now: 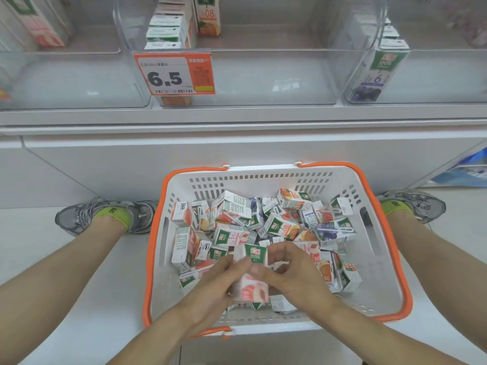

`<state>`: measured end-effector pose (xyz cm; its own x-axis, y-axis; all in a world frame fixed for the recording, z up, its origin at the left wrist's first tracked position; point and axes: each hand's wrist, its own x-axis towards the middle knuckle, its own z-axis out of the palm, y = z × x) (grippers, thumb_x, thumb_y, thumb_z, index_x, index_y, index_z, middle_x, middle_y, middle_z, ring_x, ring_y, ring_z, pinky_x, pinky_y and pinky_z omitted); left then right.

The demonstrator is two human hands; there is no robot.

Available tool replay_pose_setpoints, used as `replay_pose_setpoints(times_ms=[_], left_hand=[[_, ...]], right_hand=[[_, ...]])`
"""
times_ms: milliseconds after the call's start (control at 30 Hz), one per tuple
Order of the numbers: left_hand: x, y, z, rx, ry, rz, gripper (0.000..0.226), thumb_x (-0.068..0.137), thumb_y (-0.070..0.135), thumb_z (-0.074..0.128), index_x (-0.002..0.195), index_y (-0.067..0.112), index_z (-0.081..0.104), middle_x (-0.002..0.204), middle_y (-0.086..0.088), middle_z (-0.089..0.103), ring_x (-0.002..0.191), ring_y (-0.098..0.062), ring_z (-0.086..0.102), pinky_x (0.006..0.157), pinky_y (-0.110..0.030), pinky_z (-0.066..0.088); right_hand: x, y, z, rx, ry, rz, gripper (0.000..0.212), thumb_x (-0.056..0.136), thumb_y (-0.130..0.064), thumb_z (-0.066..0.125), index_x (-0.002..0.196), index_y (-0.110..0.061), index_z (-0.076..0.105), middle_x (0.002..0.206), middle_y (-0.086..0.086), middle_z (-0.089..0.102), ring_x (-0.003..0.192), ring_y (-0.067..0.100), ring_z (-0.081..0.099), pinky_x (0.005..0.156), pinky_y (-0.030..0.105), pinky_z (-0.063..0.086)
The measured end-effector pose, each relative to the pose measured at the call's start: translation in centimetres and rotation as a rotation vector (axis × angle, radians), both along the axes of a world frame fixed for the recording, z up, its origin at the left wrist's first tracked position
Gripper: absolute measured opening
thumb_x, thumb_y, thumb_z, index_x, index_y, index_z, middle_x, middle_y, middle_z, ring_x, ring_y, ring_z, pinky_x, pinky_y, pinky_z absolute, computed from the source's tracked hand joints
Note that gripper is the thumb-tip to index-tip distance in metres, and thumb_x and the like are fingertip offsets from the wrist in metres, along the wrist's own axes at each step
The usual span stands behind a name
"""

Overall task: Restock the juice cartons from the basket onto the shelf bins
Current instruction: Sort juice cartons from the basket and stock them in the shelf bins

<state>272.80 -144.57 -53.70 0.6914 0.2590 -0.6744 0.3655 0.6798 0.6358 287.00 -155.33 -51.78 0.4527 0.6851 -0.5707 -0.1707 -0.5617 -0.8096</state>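
A white basket with orange rim and handles [395,272] stands on the floor between my feet, full of several small juice cartons [284,227]. Above its near half, both hands hold a pink peach carton [251,285] with a green top. My left hand [218,283] grips its left side. My right hand [290,270] curls round its right side, thumb on the front. Clear shelf bins [263,75] sit above: the middle bin holds a row of cartons [168,30] at its left, and the right bin [421,75] holds a grape carton [374,75].
An orange price tag reading 6.5 [174,75] hangs on the middle bin's front. The left bin [66,75] holds tall cartons at the back. A white shelf ledge [237,117] juts out over the basket. My shoes [105,214] flank the basket. A blue package [469,169] lies at the right.
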Motion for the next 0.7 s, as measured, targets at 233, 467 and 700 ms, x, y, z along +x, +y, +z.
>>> replay_pose_setpoints(times_ms=[233, 467, 700], left_hand=[[-0.8, -0.2, -0.7, 0.034, 0.015, -0.014, 0.058, 0.073, 0.019, 0.079, 0.127, 0.016, 0.059, 0.116, -0.012, 0.071, 0.107, -0.031, 0.068, 0.091, -0.045, 0.054], [-1.2, 2.3, 1.9, 0.308, 0.038, -0.294, 0.057, 0.076, 0.027, 0.079, 0.129, 0.027, 0.058, 0.115, -0.004, 0.072, 0.108, -0.021, 0.067, 0.096, -0.043, 0.053], [-2.2, 5.0, 5.5, 0.526, -0.01, -0.603, 0.065, 0.078, 0.029, 0.084, 0.133, 0.037, 0.05, 0.125, 0.008, 0.066, 0.115, -0.011, 0.062, 0.102, -0.037, 0.049]], right_hand=[[0.8, 0.3, 0.3, -0.02, 0.159, 0.016, 0.039, 0.085, -0.027, 0.077, 0.114, -0.016, 0.056, 0.106, 0.011, 0.062, 0.068, 0.015, 0.068, 0.068, 0.037, 0.062], [2.4, 0.5, 1.2, 0.001, 0.211, 0.334, 0.06, 0.076, -0.027, 0.086, 0.126, -0.041, 0.057, 0.125, 0.006, 0.055, 0.098, 0.024, 0.072, 0.083, 0.035, 0.06], [2.0, 2.3, 3.7, 0.032, -0.073, 0.569, 0.08, 0.057, -0.038, 0.096, 0.122, -0.05, 0.052, 0.112, -0.007, 0.057, 0.091, 0.015, 0.069, 0.084, 0.04, 0.059]])
